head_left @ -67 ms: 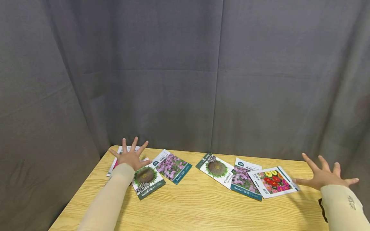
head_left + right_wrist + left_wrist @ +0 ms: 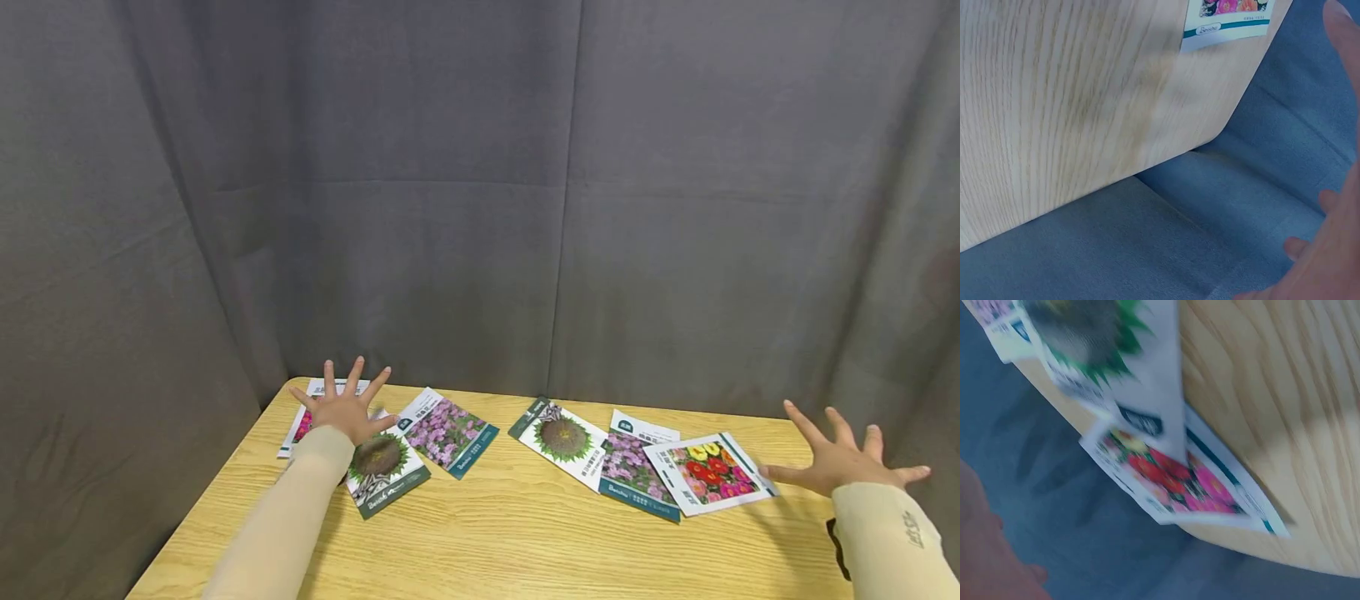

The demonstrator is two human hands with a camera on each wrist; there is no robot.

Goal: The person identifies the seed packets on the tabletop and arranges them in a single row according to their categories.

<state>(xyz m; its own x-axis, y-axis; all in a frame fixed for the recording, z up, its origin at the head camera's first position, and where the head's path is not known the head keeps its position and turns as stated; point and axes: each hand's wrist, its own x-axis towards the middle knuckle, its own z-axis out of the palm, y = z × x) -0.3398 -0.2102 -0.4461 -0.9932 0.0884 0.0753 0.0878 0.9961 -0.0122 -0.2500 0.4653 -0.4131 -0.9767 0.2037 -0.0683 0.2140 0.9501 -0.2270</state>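
Observation:
With fingers spread wide, my left hand (image 2: 345,414) hovers over the seed packets at the table's far left and holds nothing. Under it lie a sunflower seed packet (image 2: 386,487) and, partly hidden, a packet with red and pink flowers (image 2: 1166,478). A purple-flower seed packet (image 2: 446,433) lies just right of them. My right hand (image 2: 847,462), fingers also splayed, hangs at the right with nothing in it. Its thumb tip overlaps the edge of a red-and-yellow-flower seed packet (image 2: 712,475) in the head view. That packet overlaps another purple-flower packet (image 2: 633,462), beside a second sunflower packet (image 2: 562,437).
The packets lie along the back of a light wooden table (image 2: 480,533) with rounded corners. Grey curtains (image 2: 420,250) hang behind it and down the left side. A dark band (image 2: 838,550) shows by the right sleeve.
My left hand has shifted slightly to the right, uncovering more of the pink-flower packet behind it. The right hand and the packets look almost unmoved.

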